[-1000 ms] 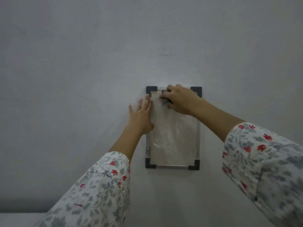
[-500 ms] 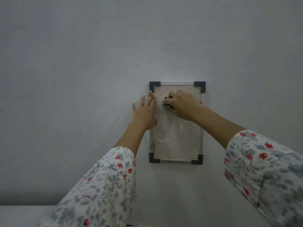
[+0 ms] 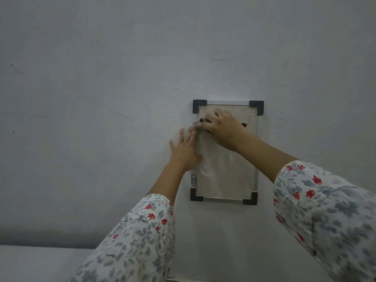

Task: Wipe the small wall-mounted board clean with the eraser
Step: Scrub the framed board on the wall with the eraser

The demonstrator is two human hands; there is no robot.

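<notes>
Your right hand [image 3: 222,129] has slid left across board [image 3: 230,176] since half a second ago, now at upper left edge. Eraser [image 3: 202,120] mostly hidden under curled fingers, dark tip showing at fingertips. Your left hand [image 3: 184,152] flat, fingers spread, on left frame edge and wall [image 3: 101,98]. Lower board uncovered. Dark mark [image 3: 244,125] right of knuckles.
</notes>
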